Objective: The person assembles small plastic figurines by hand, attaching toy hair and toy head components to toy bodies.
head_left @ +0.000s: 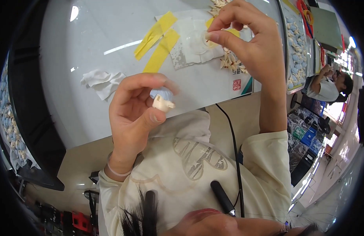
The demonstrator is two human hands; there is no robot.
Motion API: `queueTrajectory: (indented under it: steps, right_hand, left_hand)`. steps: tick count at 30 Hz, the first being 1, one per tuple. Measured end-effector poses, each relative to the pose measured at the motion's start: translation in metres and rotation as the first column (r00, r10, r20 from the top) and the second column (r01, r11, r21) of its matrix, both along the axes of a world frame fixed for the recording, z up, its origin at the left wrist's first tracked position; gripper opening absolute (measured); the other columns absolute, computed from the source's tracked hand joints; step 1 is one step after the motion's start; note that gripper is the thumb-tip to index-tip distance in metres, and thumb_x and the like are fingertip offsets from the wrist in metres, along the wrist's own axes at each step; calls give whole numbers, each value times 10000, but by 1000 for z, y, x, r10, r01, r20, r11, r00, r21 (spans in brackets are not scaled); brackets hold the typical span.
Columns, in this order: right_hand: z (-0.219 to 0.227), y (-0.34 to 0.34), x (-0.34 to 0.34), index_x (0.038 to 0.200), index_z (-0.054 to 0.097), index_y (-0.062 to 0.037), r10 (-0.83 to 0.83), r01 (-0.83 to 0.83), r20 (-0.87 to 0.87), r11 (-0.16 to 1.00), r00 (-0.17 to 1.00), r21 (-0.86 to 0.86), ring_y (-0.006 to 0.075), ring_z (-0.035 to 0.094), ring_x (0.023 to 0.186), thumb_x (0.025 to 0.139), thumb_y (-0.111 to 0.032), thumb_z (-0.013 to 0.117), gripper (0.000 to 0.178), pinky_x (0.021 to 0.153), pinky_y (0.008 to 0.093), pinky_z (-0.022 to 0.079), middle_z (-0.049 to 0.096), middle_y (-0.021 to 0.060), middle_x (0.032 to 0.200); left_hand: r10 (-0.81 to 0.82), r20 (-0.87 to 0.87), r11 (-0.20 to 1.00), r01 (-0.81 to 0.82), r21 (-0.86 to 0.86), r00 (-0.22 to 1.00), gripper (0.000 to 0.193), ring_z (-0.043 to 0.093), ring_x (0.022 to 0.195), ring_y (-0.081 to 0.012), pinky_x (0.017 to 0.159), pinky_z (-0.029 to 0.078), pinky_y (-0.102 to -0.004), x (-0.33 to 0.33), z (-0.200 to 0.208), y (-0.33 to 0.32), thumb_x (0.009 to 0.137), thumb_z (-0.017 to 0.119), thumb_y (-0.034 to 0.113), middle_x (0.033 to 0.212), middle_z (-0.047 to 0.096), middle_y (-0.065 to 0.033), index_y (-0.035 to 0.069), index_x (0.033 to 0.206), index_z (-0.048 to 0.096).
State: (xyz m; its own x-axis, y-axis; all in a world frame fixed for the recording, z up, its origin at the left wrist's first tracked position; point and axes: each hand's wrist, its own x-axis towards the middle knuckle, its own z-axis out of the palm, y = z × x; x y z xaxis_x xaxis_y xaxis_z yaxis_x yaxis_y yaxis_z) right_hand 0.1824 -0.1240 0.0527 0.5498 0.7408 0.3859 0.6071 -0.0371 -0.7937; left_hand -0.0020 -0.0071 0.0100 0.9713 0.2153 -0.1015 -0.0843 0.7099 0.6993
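Observation:
My left hand (pixel 128 106) is curled around a small figurine (pixel 163 103), holding it between thumb and fingers above the table's near edge. The figurine has a pale blue, ridged top and a cream body with a small nub sticking out. Up and to the right, my right hand (pixel 254 45) makes a pinch over a white sheet (pixel 188 33) bearing a clear, glossy patch. Whatever lies between that thumb and index finger is too small to name. Small cream pointed pieces with dark tips (pixel 230 61) are heaped beside and below my right hand.
Strips of yellow tape (pixel 160 51) are stuck left of the sheet. A crumpled white tissue (pixel 101 82) lies on the white table (pixel 91 39). Trays of blue and cream pieces (pixel 296 51) stand at the right, with more pieces (pixel 12 122) far left. Another person (pixel 325 88) sits at the far right.

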Motion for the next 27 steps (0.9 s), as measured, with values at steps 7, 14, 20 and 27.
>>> queueTrajectory:
  steps: [7, 14, 20, 27]
  right_hand:
    - [-17, 5, 4, 601, 554, -7, 251, -299, 163, 837, 954, 458, 163, 487, 615, 578, -2, 643, 91, 565, 244, 362, 527, 67, 620]
    - [14, -24, -37, 710, 563, 9, -148, 143, 1, 955, 989, -260, 113, 444, 677, 617, -32, 660, 140, 619, 218, 330, 510, 48, 718]
    - [4, -27, -89, 670, 545, -24, -79, 117, -538, 992, 839, 37, 129, 391, 670, 554, -89, 710, 212, 595, 208, 286, 450, 63, 725]
    - [-6, -28, -100, 707, 552, -26, -44, 150, -673, 983, 739, 101, 118, 419, 688, 572, 54, 664, 192, 621, 222, 349, 458, 38, 760]
  left_hand:
    - [-26, 25, 996, 28, -80, 999, 407, 504, 931, -207, 796, 418, -292, 5, -3, -4, 741, 623, 164, 974, 503, -141, -19, 1046, 426]
    - [-21, 51, 1000, 22, -13, 998, 406, 516, 920, -226, 826, 408, -320, 5, -1, -9, 759, 600, 168, 998, 498, -162, -35, 1057, 414]
    - [2, 31, 985, 3, -172, 1000, 416, 528, 888, -193, 753, 423, -255, 3, 3, -18, 740, 625, 180, 1020, 514, -156, -39, 1039, 436]
    - [33, 58, 997, -37, 74, 998, 366, 528, 890, -168, 697, 421, -217, -3, -5, -21, 691, 666, 140, 1013, 520, -151, -33, 970, 505]
